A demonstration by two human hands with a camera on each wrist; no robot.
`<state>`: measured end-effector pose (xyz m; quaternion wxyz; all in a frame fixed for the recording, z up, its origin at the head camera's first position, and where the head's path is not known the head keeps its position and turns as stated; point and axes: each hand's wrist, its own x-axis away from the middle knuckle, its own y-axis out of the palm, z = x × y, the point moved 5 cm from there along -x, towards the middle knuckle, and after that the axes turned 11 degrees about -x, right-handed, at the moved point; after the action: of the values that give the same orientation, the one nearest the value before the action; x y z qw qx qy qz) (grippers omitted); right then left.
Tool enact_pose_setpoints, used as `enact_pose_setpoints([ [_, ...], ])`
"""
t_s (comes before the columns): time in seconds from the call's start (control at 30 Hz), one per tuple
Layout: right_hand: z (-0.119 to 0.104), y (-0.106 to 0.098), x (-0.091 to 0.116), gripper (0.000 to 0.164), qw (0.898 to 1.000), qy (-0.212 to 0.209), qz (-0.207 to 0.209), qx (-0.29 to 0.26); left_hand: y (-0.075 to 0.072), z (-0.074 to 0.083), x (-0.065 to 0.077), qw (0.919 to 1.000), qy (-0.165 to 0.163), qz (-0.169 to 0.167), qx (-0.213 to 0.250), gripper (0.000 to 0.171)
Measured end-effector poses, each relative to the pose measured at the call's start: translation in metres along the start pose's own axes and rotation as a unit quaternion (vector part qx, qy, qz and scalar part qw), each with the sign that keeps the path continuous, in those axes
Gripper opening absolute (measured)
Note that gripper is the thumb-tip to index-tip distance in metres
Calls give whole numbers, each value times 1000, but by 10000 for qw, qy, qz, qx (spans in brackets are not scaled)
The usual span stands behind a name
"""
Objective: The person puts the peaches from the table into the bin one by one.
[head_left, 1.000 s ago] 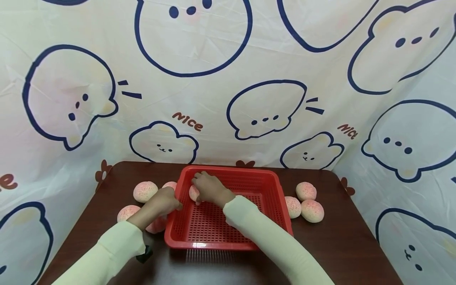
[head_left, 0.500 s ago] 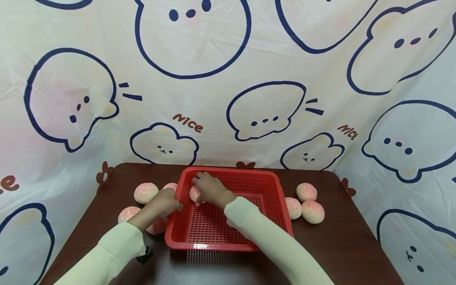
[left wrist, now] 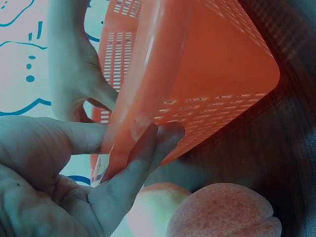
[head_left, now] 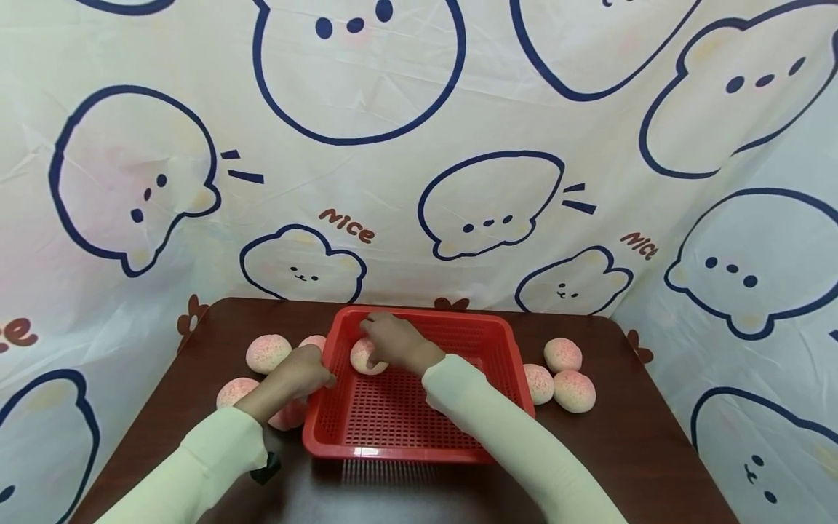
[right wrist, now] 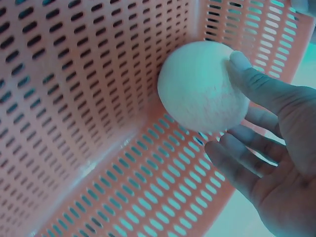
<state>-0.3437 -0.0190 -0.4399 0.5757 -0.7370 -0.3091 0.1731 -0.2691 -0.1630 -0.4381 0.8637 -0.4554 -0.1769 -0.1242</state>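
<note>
A red plastic basket (head_left: 419, 457) with slotted walls stands on the table. My left hand (head_left: 302, 375) pinches its left rim between thumb and fingers, as the left wrist view shows up close. Inside, near the far left corner, lies a pale pink speckled peach (head_left: 365, 358). My right hand (head_left: 398, 342) is at the peach's right side. In the right wrist view, the thumb (right wrist: 242, 61) touches the peach while the other fingers are loosely spread beside and below it.
Left of the basket are several peaches (head_left: 268, 354), partly hidden behind my left forearm. Three more peaches (head_left: 574, 391) sit against or near the basket's right side. A printed cloth (head_left: 406, 109) hangs behind the dark wooden table (head_left: 628, 451).
My right hand has shifted slightly right and its fingers have loosened, so more of the peach in the basket shows. The left hand stays on the rim.
</note>
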Motion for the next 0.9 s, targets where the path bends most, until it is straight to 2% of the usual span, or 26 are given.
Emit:
enact_pose_setpoints([
  [0.2,13,-22,8,56,9992,97,41,-385,1,0,0,9999,-97,-79,20,24],
  [0.33,23,-44,12,57,9981,123,168,-586,1,-1,-1,9999,-134,-107,14,26],
  [0.43,31,-60,14,56,9966,293,226,-738,0,-1,-2,9999,-125,-105,16,27],
  [0.6,43,-82,20,55,9961,560,275,-623,1,-1,-2,9999,-98,-119,20,26],
  [0.73,53,-93,25,55,9952,721,355,-555,1,-2,-2,9998,-110,-115,69,28],
  [0.9,64,-96,32,53,9935,891,422,-575,1,-3,-3,9996,-143,-139,199,33],
])
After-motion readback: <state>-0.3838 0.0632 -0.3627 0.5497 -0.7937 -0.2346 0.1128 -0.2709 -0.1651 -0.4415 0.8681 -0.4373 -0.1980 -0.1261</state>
